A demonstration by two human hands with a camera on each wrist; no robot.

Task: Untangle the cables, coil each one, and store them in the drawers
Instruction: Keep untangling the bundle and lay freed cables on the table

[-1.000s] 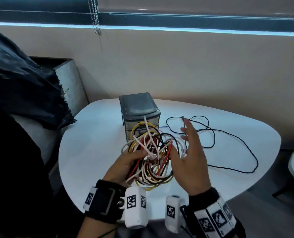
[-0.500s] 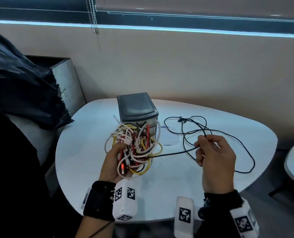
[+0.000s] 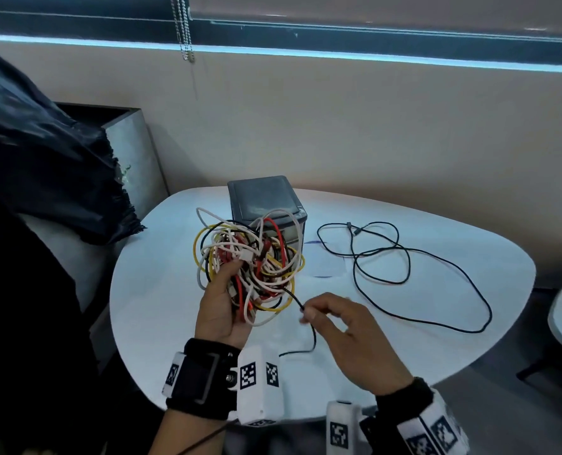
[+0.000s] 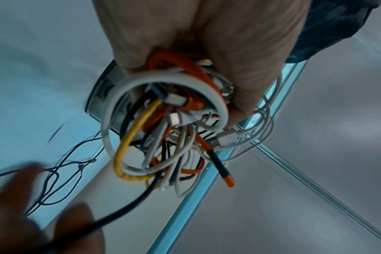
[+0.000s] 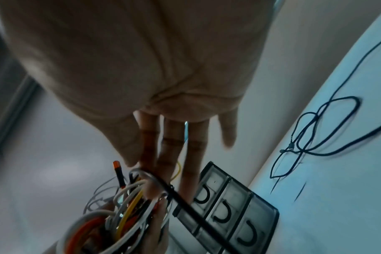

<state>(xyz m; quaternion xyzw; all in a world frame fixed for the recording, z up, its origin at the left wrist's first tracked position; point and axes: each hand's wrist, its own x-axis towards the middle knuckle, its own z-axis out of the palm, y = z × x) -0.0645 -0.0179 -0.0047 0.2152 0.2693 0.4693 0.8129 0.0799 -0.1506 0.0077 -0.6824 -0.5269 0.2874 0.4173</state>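
While the left hand [image 3: 219, 307] grips a tangled bundle of cables [image 3: 250, 261] at the centre of the head view, its fingers [image 4: 261, 82] are curled round white, orange, yellow and black strands, and the bundle is held up above the table [image 3: 161, 290]. Loops spill out past the thumb toward the top of the frame, and in the left wrist view an orange-tipped plug [image 4: 227, 180] sticks out at the lower right of the knot. One black cable [image 3: 311, 326] runs out of the bundle's lower right edge and passes to the right hand [image 3: 352, 343], which pinches it between thumb and forefinger just right of the bundle; the other fingers [image 5: 196, 154] reach forward, only loosely bent. Below that pinch the black cable drops and curves back toward the lower centre of the frame, ending near the left wrist camera [image 3: 260, 385].

Behind the bundle, a small grey drawer unit [image 3: 263, 198] stands on the table at centre frame; the right wrist view shows its translucent drawer fronts [image 5: 226, 206] with dark curved handles, all pushed in. A long thin black cord [image 3: 407, 267] lies in loose loops on the table to the right of the drawer unit, apart from both hands. A dark crumpled cloth [image 3: 43, 165] fills the left side of the frame, and a bead chain [image 3: 183, 31] hangs from the window blind at the upper centre.
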